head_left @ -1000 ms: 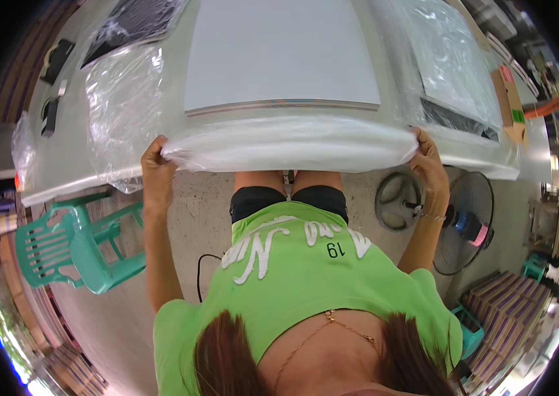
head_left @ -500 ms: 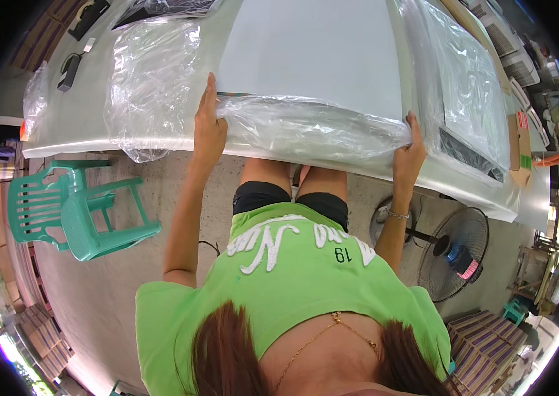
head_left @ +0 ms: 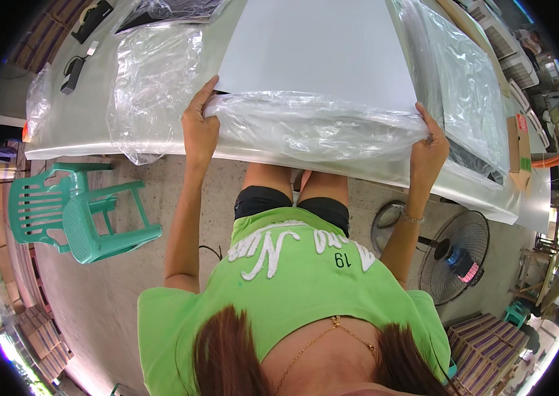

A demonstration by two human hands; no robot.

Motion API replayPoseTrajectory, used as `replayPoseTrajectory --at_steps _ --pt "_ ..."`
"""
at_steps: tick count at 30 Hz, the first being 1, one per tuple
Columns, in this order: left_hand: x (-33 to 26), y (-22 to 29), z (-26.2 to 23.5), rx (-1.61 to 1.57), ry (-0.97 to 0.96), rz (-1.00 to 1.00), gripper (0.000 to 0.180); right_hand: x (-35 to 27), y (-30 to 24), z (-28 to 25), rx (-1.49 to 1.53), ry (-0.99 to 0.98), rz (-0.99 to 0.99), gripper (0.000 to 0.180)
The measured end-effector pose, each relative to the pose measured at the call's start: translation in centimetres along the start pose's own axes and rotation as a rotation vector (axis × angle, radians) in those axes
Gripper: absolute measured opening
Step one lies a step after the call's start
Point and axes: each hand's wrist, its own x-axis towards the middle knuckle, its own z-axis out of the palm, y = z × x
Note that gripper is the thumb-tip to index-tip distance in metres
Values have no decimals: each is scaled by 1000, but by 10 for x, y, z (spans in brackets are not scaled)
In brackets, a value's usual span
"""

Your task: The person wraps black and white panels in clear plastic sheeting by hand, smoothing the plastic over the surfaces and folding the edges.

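A large white flat panel (head_left: 312,53) lies on the table in front of me, its near end at a bunched clear plastic bag (head_left: 319,129). My left hand (head_left: 200,129) grips the left end of the bag beside the panel's near left corner, index finger pointing up along it. At the opposite end my right hand (head_left: 428,152) holds the bag by the panel's near right corner. The fingertips of both hands are partly hidden by the film. The plastic is stretched between the two hands along the table's near edge.
More clear plastic sheeting (head_left: 157,86) lies to the left and a wrapped stack (head_left: 470,86) to the right. A tape dispenser (head_left: 93,20) sits far left. A cardboard box (head_left: 520,152) stands at right. Below are a green plastic chair (head_left: 88,211) and a standing fan (head_left: 454,257).
My hands have moved farther apart, the left slightly left and the right clearly right. The plastic between them is pulled wider, and its right end now reaches farther out.
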Motion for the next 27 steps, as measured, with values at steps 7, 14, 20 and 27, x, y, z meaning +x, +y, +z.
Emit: replayPoseTrajectory --at_steps 7,14,20,27 --pt "20 7 -6 100 43 130 63 12 27 3 145 -7 54 61" --pt "51 43 -19 2 126 314 44 20 69 7 376 45 -96 48" --pt "111 102 -35 -70 74 490 38 84 51 -26 226 242 -238 34" --pt "221 178 -114 458 58 701 35 253 -44 -138 132 153 -508 28"
